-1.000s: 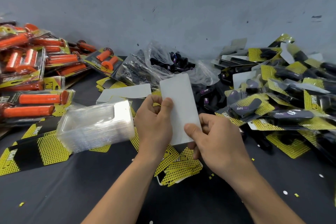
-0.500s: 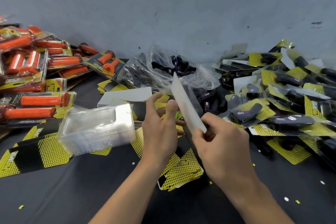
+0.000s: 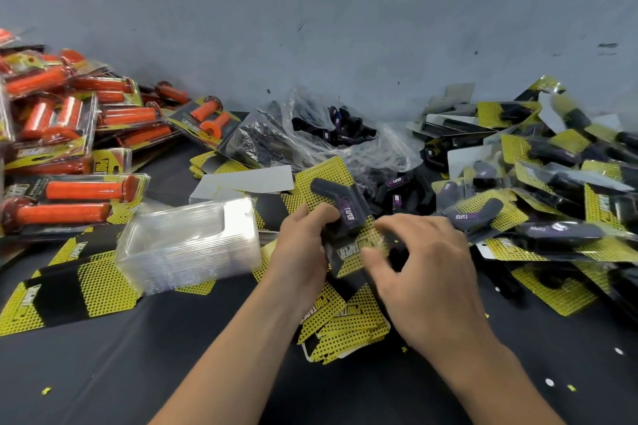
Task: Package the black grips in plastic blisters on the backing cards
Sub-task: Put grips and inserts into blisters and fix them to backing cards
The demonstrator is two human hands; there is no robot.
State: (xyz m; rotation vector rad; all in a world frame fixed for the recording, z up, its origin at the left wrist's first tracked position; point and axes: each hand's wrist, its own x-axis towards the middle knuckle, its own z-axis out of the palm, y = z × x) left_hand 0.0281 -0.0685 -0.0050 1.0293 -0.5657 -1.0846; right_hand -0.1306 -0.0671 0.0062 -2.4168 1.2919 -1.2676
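One black bent rubber grip (image 3: 340, 207) with purple "TAPER" lettering lies on the printed face of a yellow-and-black dotted backing card (image 3: 322, 176). The card is held tilted above the dark table (image 3: 138, 373) in the middle of the view. The left hand (image 3: 302, 248) grips the card's left edge, its fingers curled round it and the thumb against the grip's lower part. The right hand (image 3: 426, 272) pinches the card's lower right part between curled fingers and thumb. Whether a blister already covers the grip cannot be told.

Just left of the hands stands a nested stack of clear plastic blisters (image 3: 188, 245). Loose yellow-and-black cards (image 3: 345, 331) lie on the table under the wrists. Behind the held card sits a crumpled clear plastic bag (image 3: 345, 148) of loose black grips. A heap of packaged black grips (image 3: 552, 214) fills the right side. Packaged orange grips (image 3: 79, 145) pile up on the left, near the grey wall (image 3: 310, 28).
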